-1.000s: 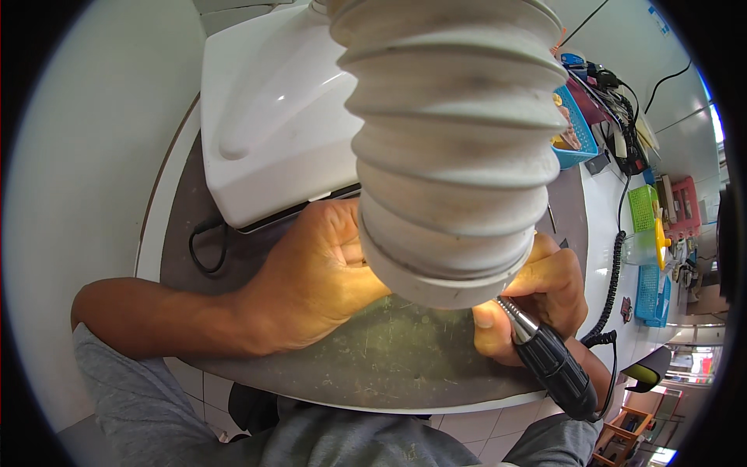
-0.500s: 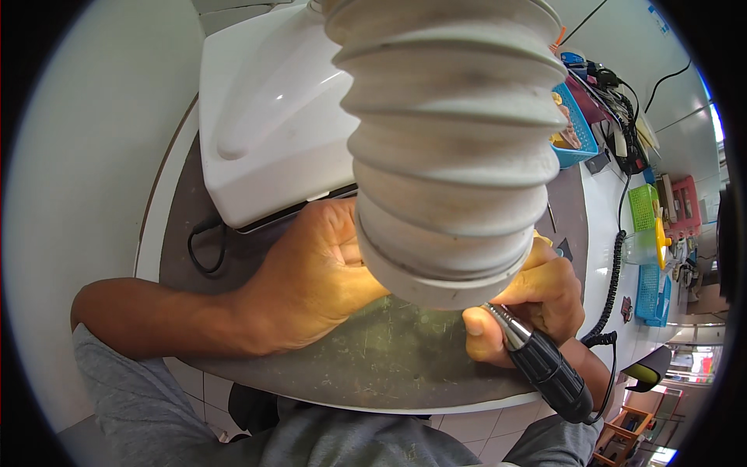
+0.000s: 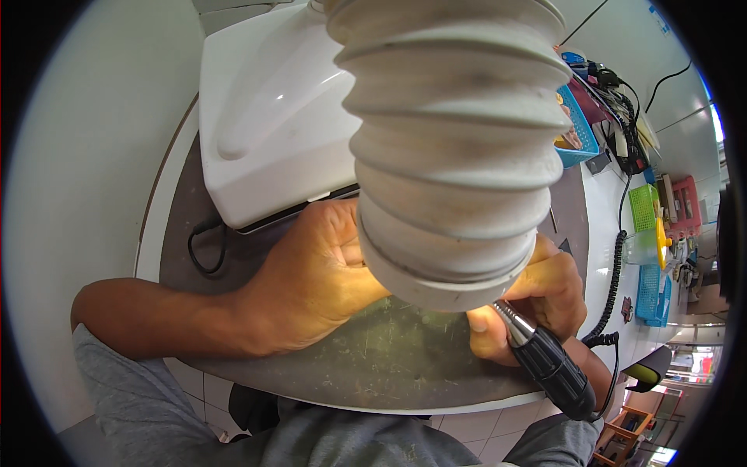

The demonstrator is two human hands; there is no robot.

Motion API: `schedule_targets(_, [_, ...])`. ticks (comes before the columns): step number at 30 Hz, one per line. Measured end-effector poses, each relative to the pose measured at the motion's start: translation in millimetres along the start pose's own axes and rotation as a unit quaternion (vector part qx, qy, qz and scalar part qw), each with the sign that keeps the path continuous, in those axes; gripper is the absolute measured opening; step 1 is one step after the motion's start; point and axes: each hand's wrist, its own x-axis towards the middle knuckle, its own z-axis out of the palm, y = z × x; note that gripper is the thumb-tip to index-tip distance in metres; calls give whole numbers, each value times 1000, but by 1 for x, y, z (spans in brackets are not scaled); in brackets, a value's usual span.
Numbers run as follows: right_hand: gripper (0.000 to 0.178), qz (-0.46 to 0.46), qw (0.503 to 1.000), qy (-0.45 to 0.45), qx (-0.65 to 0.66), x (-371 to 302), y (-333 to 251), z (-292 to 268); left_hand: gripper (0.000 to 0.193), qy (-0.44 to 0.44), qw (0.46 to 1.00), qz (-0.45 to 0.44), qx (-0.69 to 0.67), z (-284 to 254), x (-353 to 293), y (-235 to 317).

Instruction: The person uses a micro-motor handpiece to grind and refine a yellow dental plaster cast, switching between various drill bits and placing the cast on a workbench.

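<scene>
— What do you have hold of?
— My right hand is curled nearly closed, thumb and fingers pinching a ribbed black handpiece with a tapered silver metal nose. It slants up and leftward between them; its thick rear end lies over my wrist, and its very tip is hidden.

— And on the other side?
— My left hand turns inward, fingers folded, thumb pointing to the right. Its fingertips are out of sight, so I cannot tell how tightly it closes or whether it holds anything.

— What hides them?
— A wide, off-white corrugated hose, hanging between my hands and covering where they come together. Yellowish light falls on my fingers at its rim. Beneath is a scratched grey-brown tabletop with a pale edge.

— Farther out?
— Beyond my left hand stands a glossy white moulded housing, with a short black cable looping beside it. To my right, a coiled black cord runs down to the handpiece's rear end. Past it sit a lime-green perforated basket and a sky-blue plastic basket; another blue basket, filled with small things, stands farther back, near the hose.
</scene>
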Motion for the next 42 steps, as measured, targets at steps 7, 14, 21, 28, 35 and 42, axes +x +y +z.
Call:
schedule_targets(7, [33, -9, 999, -26, -19, 2, -1, -2, 26, -51, 999, 8, 2, -12, -1, 6])
schedule_targets(14, [34, -1, 999, -18, -38, 2, -10, -6, 26, -32, 999, -21, 7, -7, 4, 10])
schedule_targets(21, [36, 0, 999, -40, -31, 4, -6, -4, 27, -70, 995, -10, -75, -13, 6, -3])
schedule_targets(28, [37, -24, 1000, -16, 8, -4, 6, -5, 30, -58, 997, 16, -55, -12, 6, -15])
schedule_targets(35, [35, -19, 999, -25, -18, -1, 3, -2, 30, -57, 996, -9, -73, -14, 4, -16])
schedule_targets(42, [36, -3, 999, -44, -27, 2, -3, -4, 29, -60, 995, -14, -79, -14, 5, -7])
